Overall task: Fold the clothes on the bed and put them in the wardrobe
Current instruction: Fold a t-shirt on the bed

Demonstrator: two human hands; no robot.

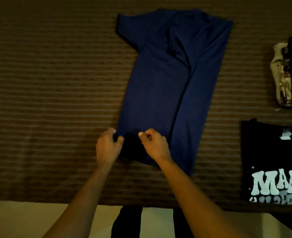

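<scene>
A navy blue T-shirt (167,79) lies flat on the brown striped bed cover (55,100), its right side folded over toward the middle, one sleeve sticking out at the far left. My left hand (108,146) pinches the shirt's left edge close to the hem. My right hand (154,145) is closed on the cloth just to the right of it, near the bottom of the shirt.
A black T-shirt (272,160) with white lettering lies at the right edge of the bed. Beyond it sits a small stack of folded clothes (288,73), beige printed and dark blue. The bed's near edge runs along the bottom, with pale floor (21,220) below.
</scene>
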